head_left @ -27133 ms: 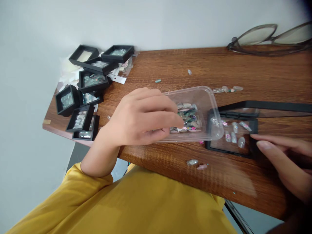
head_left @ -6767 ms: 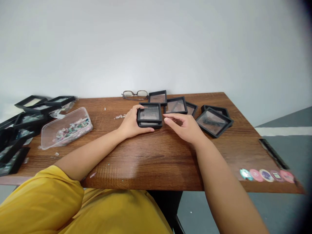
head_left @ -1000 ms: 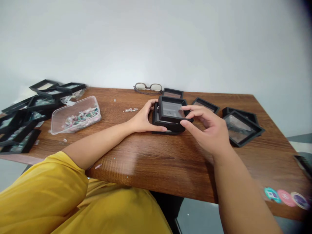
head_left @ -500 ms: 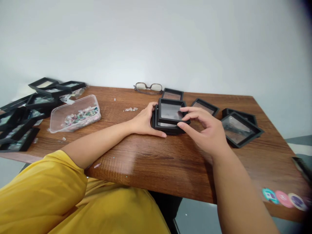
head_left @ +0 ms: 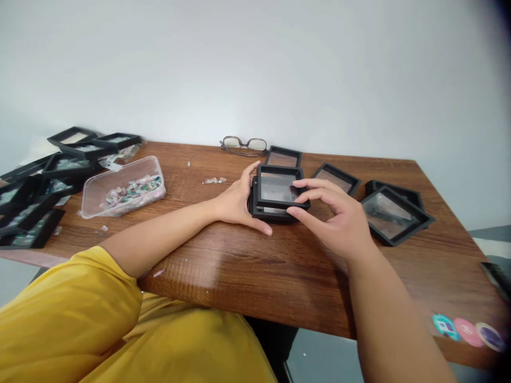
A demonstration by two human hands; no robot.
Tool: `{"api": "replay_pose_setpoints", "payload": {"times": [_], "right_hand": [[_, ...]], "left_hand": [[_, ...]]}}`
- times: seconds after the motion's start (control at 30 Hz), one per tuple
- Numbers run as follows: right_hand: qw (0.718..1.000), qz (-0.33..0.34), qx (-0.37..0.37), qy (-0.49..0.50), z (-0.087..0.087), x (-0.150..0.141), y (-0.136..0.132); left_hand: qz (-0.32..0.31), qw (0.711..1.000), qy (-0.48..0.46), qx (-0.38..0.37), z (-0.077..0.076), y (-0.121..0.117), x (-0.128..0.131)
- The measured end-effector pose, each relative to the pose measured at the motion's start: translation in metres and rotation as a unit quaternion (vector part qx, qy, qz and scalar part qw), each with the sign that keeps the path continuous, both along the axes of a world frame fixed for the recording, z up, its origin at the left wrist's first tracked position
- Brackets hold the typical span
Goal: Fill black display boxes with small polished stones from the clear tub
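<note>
A small black frame with a clear pane [head_left: 275, 184] sits over another black frame [head_left: 266, 216], whose front edge shows beneath it. The right edge of the upper frame is pinched between the thumb and fingers of my right hand [head_left: 333, 215]. Around the left side of the pair rests my left hand [head_left: 237, 202], its thumb and fingers spread wide, the thumb stretched out in front on the table. Whether its palm presses the lower frame I cannot tell.
Behind stand a frame [head_left: 283, 156] and eyeglasses [head_left: 244, 144]. More frames lie to the right, one angled frame [head_left: 393, 215] among them. At left are a plastic box [head_left: 93, 199] of small colourful pieces and several piled frames [head_left: 72, 165]. Round stickers [head_left: 468, 332] mark the table's right front.
The upper frame has shifted slightly left and down over the lower one, with my right hand moving along. My left thumb has spread a little further forward.
</note>
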State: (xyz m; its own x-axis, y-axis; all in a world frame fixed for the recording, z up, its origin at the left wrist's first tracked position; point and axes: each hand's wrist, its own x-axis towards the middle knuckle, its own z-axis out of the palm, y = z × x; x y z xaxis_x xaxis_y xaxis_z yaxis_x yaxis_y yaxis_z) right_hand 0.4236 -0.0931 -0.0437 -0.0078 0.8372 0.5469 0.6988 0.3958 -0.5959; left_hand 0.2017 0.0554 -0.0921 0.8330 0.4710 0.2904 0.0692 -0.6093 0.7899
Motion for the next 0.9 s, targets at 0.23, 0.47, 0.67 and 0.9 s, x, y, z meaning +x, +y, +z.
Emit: {"api": "replay_pose_setpoints", "payload": {"times": [0.23,0.47,0.67,0.9], "right_hand": [[1.0,-0.001,0.022,-0.015,-0.002,0.002,0.001],[0.999,0.03,0.022,-0.021,0.002,0.001,-0.001],[0.999,0.031,0.012,-0.022,0.003,0.003,-0.002],[1.0,0.017,0.001,0.005,0.007,0.004,-0.005]], "left_hand": [[-0.037,0.998,-0.024,-0.049,0.002,0.001,-0.001],[-0.006,0.998,-0.032,-0.047,0.01,-0.005,-0.001],[0.023,0.999,-0.021,-0.043,0.012,-0.005,-0.001],[0.029,0.998,-0.013,-0.046,0.016,-0.007,0.001]]}}
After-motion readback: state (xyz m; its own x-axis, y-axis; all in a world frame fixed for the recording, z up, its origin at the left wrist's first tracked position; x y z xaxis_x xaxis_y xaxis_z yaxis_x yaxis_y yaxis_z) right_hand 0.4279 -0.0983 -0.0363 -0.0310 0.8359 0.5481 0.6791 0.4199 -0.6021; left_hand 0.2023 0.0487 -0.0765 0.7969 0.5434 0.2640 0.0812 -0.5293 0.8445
